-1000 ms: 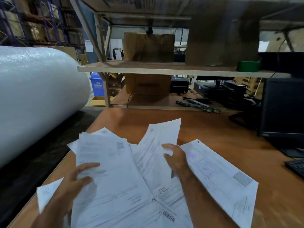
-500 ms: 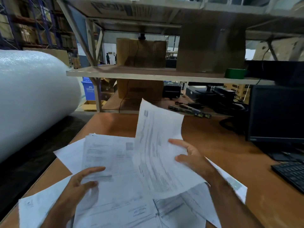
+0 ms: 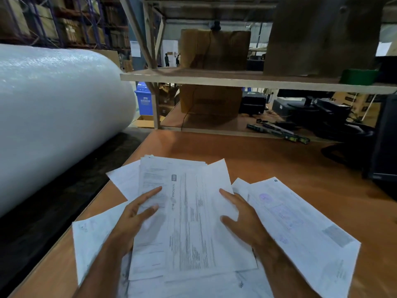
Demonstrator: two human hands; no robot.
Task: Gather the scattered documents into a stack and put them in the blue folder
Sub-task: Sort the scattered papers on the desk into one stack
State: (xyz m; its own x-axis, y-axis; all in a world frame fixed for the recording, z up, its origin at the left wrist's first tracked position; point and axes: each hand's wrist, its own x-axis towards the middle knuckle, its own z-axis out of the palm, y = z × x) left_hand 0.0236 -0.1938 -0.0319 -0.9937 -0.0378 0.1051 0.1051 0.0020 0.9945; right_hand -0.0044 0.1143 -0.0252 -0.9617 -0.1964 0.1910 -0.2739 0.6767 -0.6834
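Several printed white documents lie spread on the near part of the brown table [image 3: 279, 164]. A rough stack [image 3: 163, 261] sits in the middle, with a top sheet [image 3: 193, 222] laid on it. My left hand [image 3: 133, 218] rests flat on the stack's left side, fingers apart. At the top sheet's right edge is my right hand [image 3: 240, 216], thumb and index finger on top and the other fingers hidden. A stamped sheet [image 3: 300, 224] lies loose to the right. Other sheets stick out at the left [image 3: 94, 239] and upper left [image 3: 126, 181]. No blue folder is in view.
A big roll of bubble wrap [image 3: 53, 117] fills the left beyond the table's edge. A low shelf [image 3: 236, 79] crosses the back, with cardboard boxes [image 3: 212, 100], a green tape roll [image 3: 358, 76] and dark equipment. A black monitor [image 3: 386, 136] stands at the right.
My right hand lifted one sheet from the right side, swung it left and laid it on the middle stack. My left hand slid up along the stack's left side.
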